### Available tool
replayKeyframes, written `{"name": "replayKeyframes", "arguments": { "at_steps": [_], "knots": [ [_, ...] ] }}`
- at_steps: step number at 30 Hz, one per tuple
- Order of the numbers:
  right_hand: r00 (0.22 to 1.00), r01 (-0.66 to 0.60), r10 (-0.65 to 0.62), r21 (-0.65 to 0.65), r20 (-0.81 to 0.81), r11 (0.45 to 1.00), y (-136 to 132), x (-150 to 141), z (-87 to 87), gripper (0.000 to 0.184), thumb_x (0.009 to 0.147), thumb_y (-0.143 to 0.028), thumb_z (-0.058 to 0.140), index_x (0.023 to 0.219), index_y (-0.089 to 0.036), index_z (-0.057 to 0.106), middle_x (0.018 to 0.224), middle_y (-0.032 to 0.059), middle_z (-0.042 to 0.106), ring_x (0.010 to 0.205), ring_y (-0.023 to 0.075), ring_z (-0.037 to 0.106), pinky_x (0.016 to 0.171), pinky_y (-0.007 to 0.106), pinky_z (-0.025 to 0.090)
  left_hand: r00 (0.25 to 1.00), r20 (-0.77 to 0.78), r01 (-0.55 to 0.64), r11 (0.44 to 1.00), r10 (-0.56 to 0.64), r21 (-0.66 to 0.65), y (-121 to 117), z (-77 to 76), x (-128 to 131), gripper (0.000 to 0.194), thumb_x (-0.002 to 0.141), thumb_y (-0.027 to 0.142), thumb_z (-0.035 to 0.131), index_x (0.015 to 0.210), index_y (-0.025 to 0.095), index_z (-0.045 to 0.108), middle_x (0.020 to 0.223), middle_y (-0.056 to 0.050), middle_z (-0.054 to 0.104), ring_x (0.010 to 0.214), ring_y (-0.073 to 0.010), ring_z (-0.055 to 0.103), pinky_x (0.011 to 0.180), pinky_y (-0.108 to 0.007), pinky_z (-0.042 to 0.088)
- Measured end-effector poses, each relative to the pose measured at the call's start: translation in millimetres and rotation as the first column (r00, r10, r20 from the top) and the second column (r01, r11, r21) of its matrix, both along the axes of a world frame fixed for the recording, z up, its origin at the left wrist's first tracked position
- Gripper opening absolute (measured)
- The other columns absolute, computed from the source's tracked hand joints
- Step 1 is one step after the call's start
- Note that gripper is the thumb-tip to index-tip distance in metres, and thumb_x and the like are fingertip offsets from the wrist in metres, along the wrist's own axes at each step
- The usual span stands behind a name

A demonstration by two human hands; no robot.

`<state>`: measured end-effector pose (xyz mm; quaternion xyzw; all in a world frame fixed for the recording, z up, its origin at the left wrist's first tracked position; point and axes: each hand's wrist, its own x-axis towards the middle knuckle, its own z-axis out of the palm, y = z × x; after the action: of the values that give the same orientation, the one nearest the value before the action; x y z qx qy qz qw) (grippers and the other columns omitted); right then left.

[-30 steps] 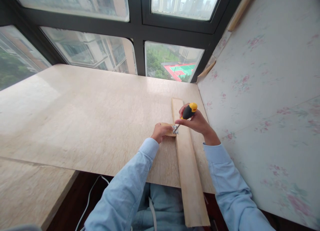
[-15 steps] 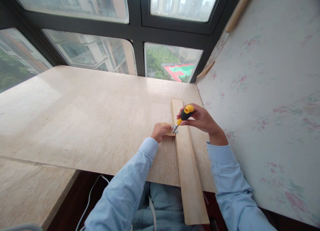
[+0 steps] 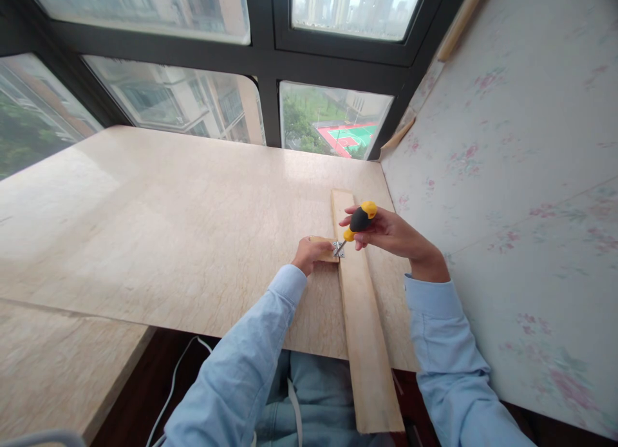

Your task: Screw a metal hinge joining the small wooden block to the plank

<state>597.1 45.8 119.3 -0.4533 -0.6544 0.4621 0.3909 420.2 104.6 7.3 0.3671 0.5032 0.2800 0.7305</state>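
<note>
A yellow and black screwdriver (image 3: 361, 220) slants down to the left in my right hand (image 3: 393, 234), its handle between thumb and fingers. Its tip meets a small silver hinge (image 3: 338, 248), though I cannot make out the screw. The hinge spans a short wooden block (image 3: 326, 254) and a long wooden board (image 3: 364, 312). My left hand (image 3: 309, 254) grips the short block, thumb on top near the hinge. The block butts against the left edge of the board, which runs away from me and overhangs the near edge of the stone ledge.
The pale stone ledge (image 3: 183, 221) stretches left towards dark-framed windows (image 3: 268, 86). Close on the right stands a flowered wall (image 3: 521, 196). A white cable (image 3: 170, 386) hangs below the ledge at left, and my legs (image 3: 318, 382) are under the board.
My right hand has shifted slightly right, its fingers loosened and spread more around the screwdriver handle. The handle leans a little further right. My left hand, the block and the board look unmoved.
</note>
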Motion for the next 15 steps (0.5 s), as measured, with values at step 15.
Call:
{"name": "replayKeyframes", "arguments": {
  "at_steps": [15],
  "knots": [
    [0.998, 0.063, -0.063, 0.086, -0.008, 0.994, 0.3, -12.6, 2.9, 0.041, 0.080, -0.040, 0.077, 0.115, -0.025, 0.060, 0.123, 0.0081, 0.065, 0.073, 0.0118, 0.058, 0.053, 0.023, 0.049, 0.995, -0.029, 0.094, 0.994, -0.092, 0.062, 1.7, -4.3, -1.2, 0.019, 0.062, 0.015, 0.073, 0.077, 0.017, 0.061, 0.082, -0.004, 0.069, 0.079, -0.0198, 0.068, 0.067, -0.028, 0.053]
  ]
}}
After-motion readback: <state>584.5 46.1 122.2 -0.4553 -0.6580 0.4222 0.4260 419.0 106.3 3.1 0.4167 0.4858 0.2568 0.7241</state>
